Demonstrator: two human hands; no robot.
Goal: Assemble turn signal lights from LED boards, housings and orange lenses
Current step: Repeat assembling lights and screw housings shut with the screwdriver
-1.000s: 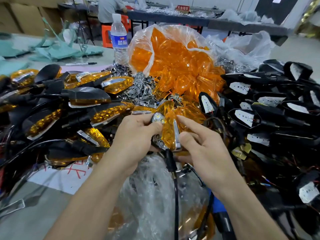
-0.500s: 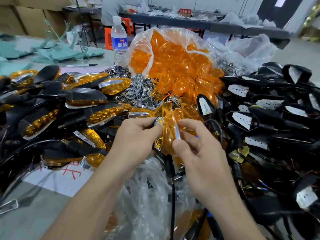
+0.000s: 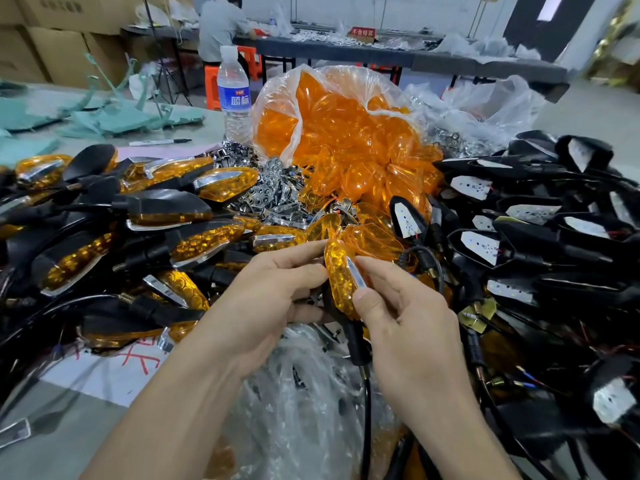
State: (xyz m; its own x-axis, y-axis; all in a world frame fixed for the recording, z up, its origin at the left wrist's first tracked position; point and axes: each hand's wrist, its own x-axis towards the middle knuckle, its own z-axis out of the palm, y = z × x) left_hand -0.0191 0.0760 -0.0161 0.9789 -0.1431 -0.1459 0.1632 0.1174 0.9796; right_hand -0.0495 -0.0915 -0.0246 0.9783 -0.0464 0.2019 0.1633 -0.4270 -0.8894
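Left hand (image 3: 273,292) and right hand (image 3: 408,313) pinch one orange-lensed, chrome-trimmed turn signal light (image 3: 341,278) above the worktop (image 3: 79,434); lens apparently seated. Finished orange-and-black lights (image 3: 194,244) are piled left. Open black housings with white LED boards (image 3: 481,245) at right await lenses.

orange lens (image 3: 337,277) | I watched it close over the reflector, hiding it | right hand (image 3: 408,323) thumb slid to its lower end | left hand (image 3: 270,299) pinched its edge
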